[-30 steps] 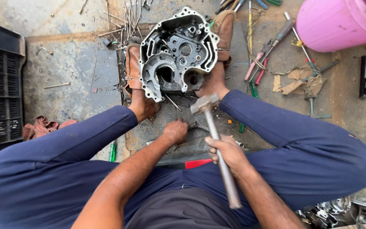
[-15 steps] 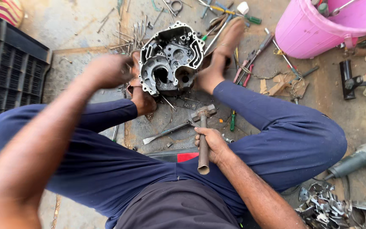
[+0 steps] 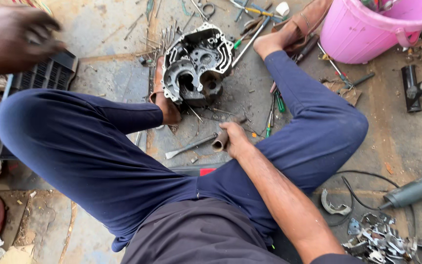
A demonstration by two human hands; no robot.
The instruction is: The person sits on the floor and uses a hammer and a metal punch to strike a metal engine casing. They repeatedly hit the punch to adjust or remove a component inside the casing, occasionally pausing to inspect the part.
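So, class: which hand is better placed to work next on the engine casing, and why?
Probably the right hand: it grips the hammer low on the floor just in front of the casing. The left hand is raised far off to the side, blurred and holding nothing visible.

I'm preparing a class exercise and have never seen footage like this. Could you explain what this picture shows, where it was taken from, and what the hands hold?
The camera sits on a person's head and looks down at their lap and legs as they sit on a workshop floor. The right hand closes its grip on a hammer handle. The left hand is raised at the side, blurred and holding nothing visible. Between the feet lies a metal engine casing. Around it lie screwdrivers, a chisel, a pink bucket and a power tool.
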